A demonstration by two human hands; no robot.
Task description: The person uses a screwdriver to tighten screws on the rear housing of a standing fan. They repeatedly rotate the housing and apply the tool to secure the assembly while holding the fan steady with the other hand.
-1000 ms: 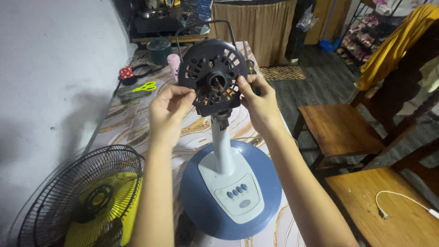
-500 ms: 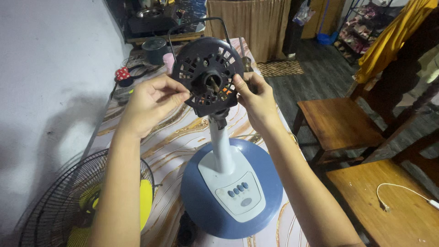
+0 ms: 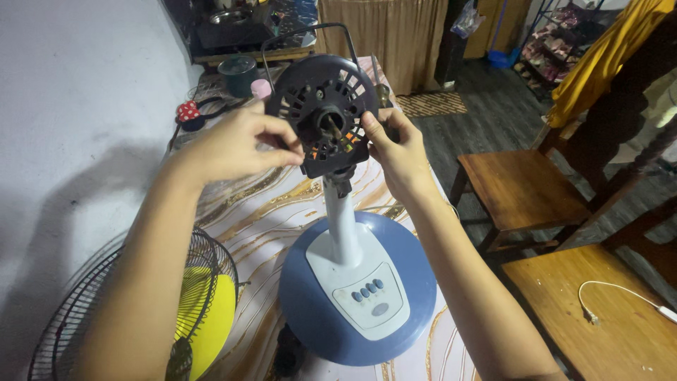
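Both hands – left hand [image 3: 236, 144], right hand [image 3: 395, 152] – pinch the motor housing [image 3: 324, 113] between them, fingers narrow. Grille [image 3: 134, 310] already off, below the left hand; bare shaft [image 3: 331, 128] exposed.

A lived-in home: curtain [image 3: 384, 39], wooden chairs [image 3: 525, 190], cluttered shelves [image 3: 557, 42]

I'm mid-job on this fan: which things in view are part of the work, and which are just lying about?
In hand:
- dark round motor housing, left hand and right hand at its sides
- white stem on round blue fan base
- black wire fan guard with yellow blades

Lying about:
- brown wooden chair
- white cable
- pink cup
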